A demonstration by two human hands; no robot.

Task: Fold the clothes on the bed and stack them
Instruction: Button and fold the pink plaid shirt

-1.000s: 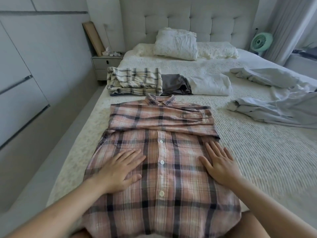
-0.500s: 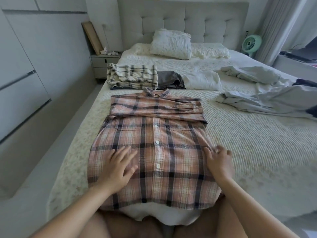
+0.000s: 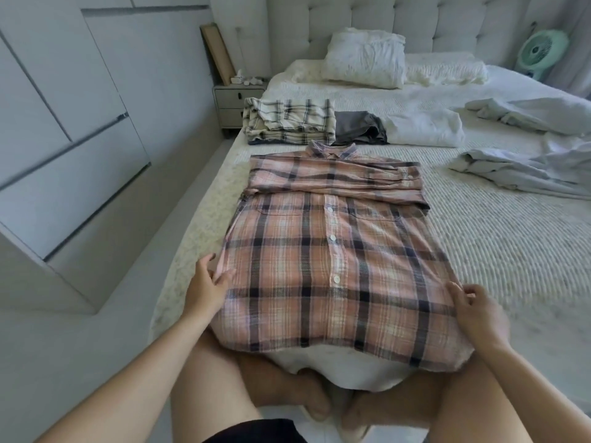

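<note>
A pink plaid shirt [image 3: 332, 251] lies buttons up on the bed [image 3: 479, 251], sleeves folded across its chest, hem hanging over the near edge. My left hand [image 3: 208, 286] pinches the shirt's left side edge with thumb on top. My right hand [image 3: 473, 311] grips the right side edge, fingers curled on the cloth. Beyond the collar lie a folded cream plaid garment [image 3: 289, 124], a dark grey garment [image 3: 359, 127] and a folded white one [image 3: 425, 127]. Loose pale blue clothes [image 3: 524, 167] lie crumpled at the right.
Pillows [image 3: 364, 57] lean against the padded headboard. A nightstand [image 3: 235, 102] stands at the bed's far left corner, a white wardrobe [image 3: 64, 123] lines the left wall, and a green fan [image 3: 540, 49] is at far right. My legs stand against the bed's foot.
Both hands slid from lying flat on the shirt front out to its side edges and took hold of them. The view tilted down.
</note>
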